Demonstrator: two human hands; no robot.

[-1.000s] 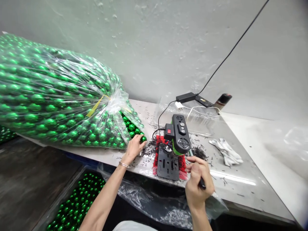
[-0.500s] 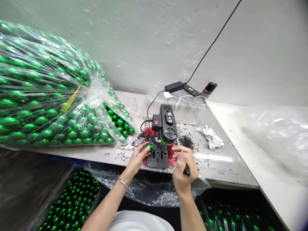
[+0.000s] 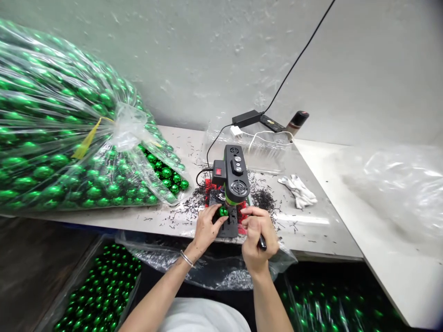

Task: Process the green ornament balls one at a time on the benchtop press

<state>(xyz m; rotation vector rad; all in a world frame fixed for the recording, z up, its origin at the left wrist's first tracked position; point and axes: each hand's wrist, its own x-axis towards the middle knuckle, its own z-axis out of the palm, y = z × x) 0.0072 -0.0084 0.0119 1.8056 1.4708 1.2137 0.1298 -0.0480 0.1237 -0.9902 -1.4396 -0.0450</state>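
Note:
My left hand [image 3: 207,228] pinches a shiny green Christmas ball [image 3: 223,211] between thumb and fingers. The ball sits below the front end of a small black bench machine [image 3: 236,177], over its slotted black base plate [image 3: 226,230]. Fingers of my right hand [image 3: 259,237] are closed around a black-handled tool [image 3: 262,243]; its working end is hidden, so its kind is unclear. That hand is just right of the base plate. Red material [image 3: 241,228] shows on both sides of the plate.
A big clear bag of green balls [image 3: 51,138] lies at left, its mouth partly open. Black scraps [image 3: 263,199] litter the table around the machine. White gloves [image 3: 300,191], a clear plastic tray [image 3: 266,159] and a power adapter [image 3: 246,118] lie behind and right. More balls [image 3: 100,281] stand below.
My left hand has moved right with the ball, from the plate's left edge to under the machine's head. The right hand keeps its grip on the tool. The whole view has shifted slightly.

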